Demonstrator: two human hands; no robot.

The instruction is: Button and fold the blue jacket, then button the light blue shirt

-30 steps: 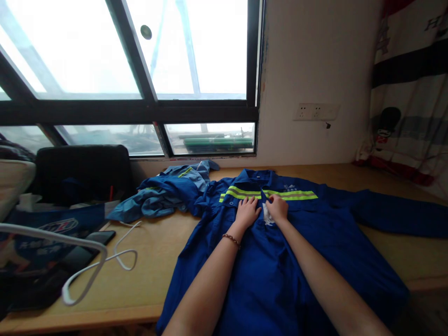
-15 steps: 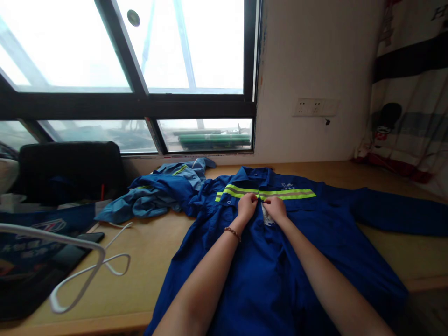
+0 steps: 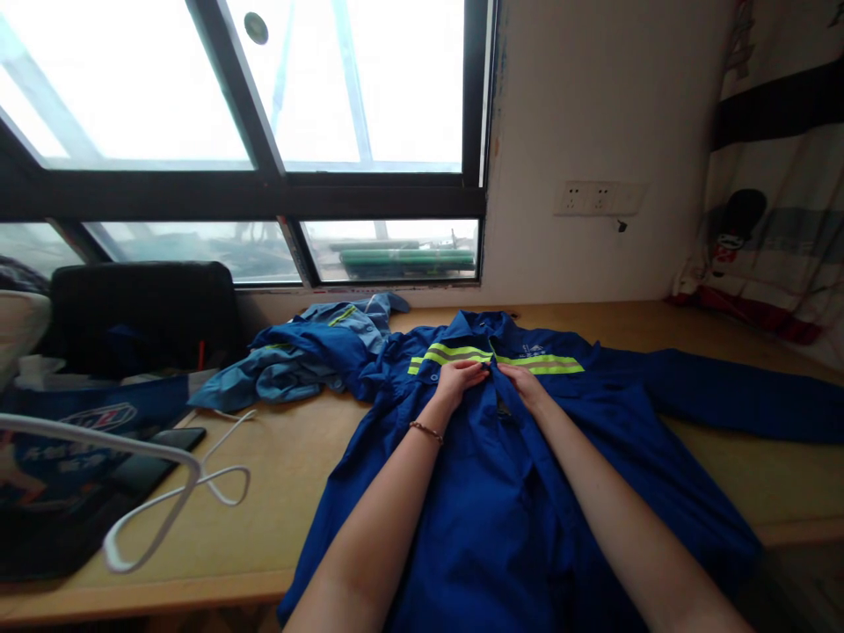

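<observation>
A dark blue work jacket [image 3: 475, 492] with a yellow-and-grey reflective stripe across the chest lies front up on the table, collar away from me. My left hand [image 3: 460, 380] pinches the front edge of its opening just below the stripe. Close beside it, my right hand [image 3: 523, 383] grips the other front edge, thumb and fingers closed on the cloth. The two edges meet between my fingertips, and a narrow gap shows beneath them. The small fastening there is hidden by my fingers. One sleeve stretches out to the right.
Crumpled light-blue garments [image 3: 290, 360] lie left of the jacket. A white cable [image 3: 191, 479] loops over the wooden table [image 3: 283, 466]. At far left are a blue printed bag [image 3: 98, 422] and a black chair back [image 3: 145, 308]. A window and wall socket [image 3: 599, 199] are behind.
The right front edge has been drawn over toward the left, covering the pale lining that showed in the opening. My left hand has flattened and turned inward; both hands stay below the stripe.
</observation>
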